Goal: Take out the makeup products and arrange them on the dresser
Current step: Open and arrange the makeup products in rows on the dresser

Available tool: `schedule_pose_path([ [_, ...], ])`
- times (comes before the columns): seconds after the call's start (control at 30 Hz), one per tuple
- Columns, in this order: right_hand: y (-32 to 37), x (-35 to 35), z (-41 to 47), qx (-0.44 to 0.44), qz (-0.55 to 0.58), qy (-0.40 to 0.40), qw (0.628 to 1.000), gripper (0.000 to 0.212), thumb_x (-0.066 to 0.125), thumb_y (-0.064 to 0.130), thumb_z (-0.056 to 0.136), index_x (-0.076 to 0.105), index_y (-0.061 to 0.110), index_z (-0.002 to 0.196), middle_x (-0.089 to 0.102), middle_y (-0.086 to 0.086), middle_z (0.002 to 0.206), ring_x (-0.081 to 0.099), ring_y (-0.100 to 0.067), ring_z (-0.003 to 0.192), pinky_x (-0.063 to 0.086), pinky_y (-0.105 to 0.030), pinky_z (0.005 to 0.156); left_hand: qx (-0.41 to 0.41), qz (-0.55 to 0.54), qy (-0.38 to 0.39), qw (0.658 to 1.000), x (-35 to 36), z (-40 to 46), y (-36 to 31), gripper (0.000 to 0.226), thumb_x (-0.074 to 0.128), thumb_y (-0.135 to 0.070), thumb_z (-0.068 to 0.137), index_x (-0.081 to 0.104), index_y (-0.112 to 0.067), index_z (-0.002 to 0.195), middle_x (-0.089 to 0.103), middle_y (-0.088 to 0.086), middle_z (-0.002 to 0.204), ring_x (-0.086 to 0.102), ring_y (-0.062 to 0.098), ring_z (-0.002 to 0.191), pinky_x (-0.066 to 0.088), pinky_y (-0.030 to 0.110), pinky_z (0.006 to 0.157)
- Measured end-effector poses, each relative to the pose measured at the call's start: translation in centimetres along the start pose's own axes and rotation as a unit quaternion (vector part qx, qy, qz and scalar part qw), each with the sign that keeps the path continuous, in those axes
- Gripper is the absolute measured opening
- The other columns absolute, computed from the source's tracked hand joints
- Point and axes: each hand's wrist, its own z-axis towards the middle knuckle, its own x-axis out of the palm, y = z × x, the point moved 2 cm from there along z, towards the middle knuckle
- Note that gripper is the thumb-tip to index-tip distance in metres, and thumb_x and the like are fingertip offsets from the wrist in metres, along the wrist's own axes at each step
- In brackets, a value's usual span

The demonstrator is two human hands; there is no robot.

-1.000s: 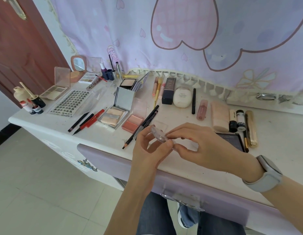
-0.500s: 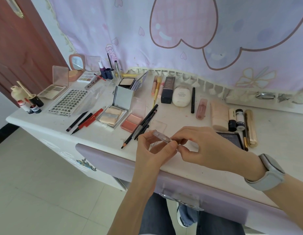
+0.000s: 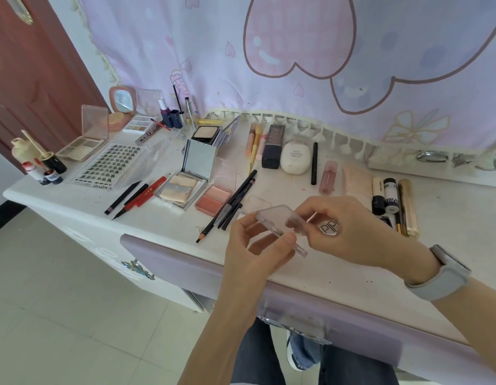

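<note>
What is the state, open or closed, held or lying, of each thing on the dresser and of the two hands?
Clear compact: lid partly raised, held above the dresser by both hands.
Left hand: fingers curled, gripping the compact.
Right hand: pinching the compact.
Silver palette: open, lid upright.
Blush: uncovered, lying flat.
Round mirror compact: open.
Black pencil: lying flat.
Dresser drawer: pulled out.

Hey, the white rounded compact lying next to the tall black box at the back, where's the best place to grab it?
Probably from above, pinching the two long sides of the white compact. It lies flat with its rounded top free, though the black box crowds its left side and the black pen lies to its right.
</note>
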Motion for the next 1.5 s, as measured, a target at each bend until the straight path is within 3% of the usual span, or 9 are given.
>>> schedule_pose_path([
  [0.2,-2.4,-0.7,1.7,0.081,0.082,-0.089,0.989,0.014,0.05,0.025,0.085,0.06,0.031,0.076,0.069,0.014,0.074,0.064,0.002,0.068,0.054,-0.016,0.066,-0.032,-0.029,-0.005,0.999,0.0,-0.2,0.6,0.052,0.066,-0.017,0.074,0.052,-0.016,0.125,0.069,0.003,0.106,0.067,0.021,0.096,0.057,0.033,0.077],
  [0.27,-3.1,-0.9,2.3,0.106,0.089,-0.094,0.986,0.019,0.05,0.017,0.089,0.059,0.028,0.076,0.069,0.01,0.073,0.066,-0.002,0.064,0.054,-0.016,0.063,-0.008,0.081,-0.052,0.995,-0.5,-0.4,0.6,0.049,0.066,-0.018,0.081,0.05,-0.023,0.127,0.066,-0.008,0.107,0.066,0.011,0.097,0.054,0.028,0.083],
  [0.4,-3.9,-0.7,3.0,0.129,0.062,-0.068,0.987,0.018,0.051,0.018,0.091,0.059,0.028,0.079,0.067,0.013,0.072,0.065,-0.004,0.064,0.052,-0.015,0.064,0.077,0.335,-0.101,0.934,-0.9,-0.9,0.4,0.055,0.064,-0.029,0.083,0.04,-0.032,0.132,0.055,-0.022,0.108,0.056,-0.003,0.095,0.042,0.001,0.068],
  [0.63,-4.1,-0.4,4.4,0.124,0.009,-0.067,0.99,0.015,0.049,0.02,0.091,0.064,0.02,0.089,0.066,0.012,0.075,0.059,-0.002,0.064,0.047,-0.009,0.06,0.139,0.556,-0.097,0.814,-0.2,-1.1,1.2,0.082,0.062,-0.051,0.077,0.021,-0.026,0.144,0.046,-0.008,0.122,0.026,0.007,0.111,0.031,0.021,0.088],
  [0.77,-4.7,0.1,4.9,0.113,-0.025,-0.067,0.991,0.016,0.051,0.02,0.09,0.067,0.017,0.089,0.064,0.014,0.072,0.053,0.01,0.057,0.04,-0.002,0.055,0.173,0.619,-0.107,0.759,0.3,-1.5,1.5,0.081,0.065,-0.051,0.075,0.033,-0.018,0.141,0.054,0.0,0.119,0.039,0.018,0.106,0.034,0.028,0.089],
  [0.93,-5.3,0.3,4.9,0.127,-0.089,-0.062,0.986,0.022,0.051,0.024,0.091,0.069,0.014,0.099,0.067,0.007,0.085,0.058,-0.008,0.076,0.042,-0.017,0.066,0.191,0.657,-0.123,0.718,0.4,-1.7,1.4,0.071,0.077,-0.04,0.065,0.055,-0.007,0.124,0.065,0.007,0.101,0.057,0.027,0.088,0.048,0.038,0.072],
  [1.17,-5.5,0.5,4.9,0.104,-0.189,-0.053,0.975,0.029,0.051,0.024,0.091,0.062,0.013,0.116,0.06,-0.005,0.115,0.052,-0.014,0.093,0.033,-0.019,0.08,0.2,0.655,-0.118,0.719,0.4,-1.6,1.5,0.07,0.074,-0.04,0.069,0.052,-0.007,0.127,0.062,0.008,0.106,0.054,0.028,0.092,0.046,0.038,0.075],
  [1.43,-4.3,-0.1,5.6,0.049,-0.151,-0.129,0.979,0.021,0.05,0.019,0.091,0.068,0.013,0.099,0.057,0.009,0.088,0.047,-0.001,0.069,0.034,-0.025,0.085,0.245,0.585,-0.149,0.759,-0.9,-0.9,0.0,0.058,0.058,-0.047,0.078,0.053,-0.012,0.124,0.056,0.005,0.116,0.046,0.02,0.105,0.034,0.028,0.085],
  [1.5,-4.0,-0.2,6.8,0.039,-0.134,-0.143,0.98,0.02,0.05,0.02,0.092,0.068,0.015,0.1,0.057,0.01,0.088,0.047,0.003,0.067,0.034,-0.019,0.075,0.253,0.563,-0.179,0.766,-2.0,0.1,-0.9,0.053,0.051,-0.045,0.081,0.054,-0.012,0.122,0.056,0.005,0.116,0.043,0.018,0.106,0.032,0.027,0.088],
])
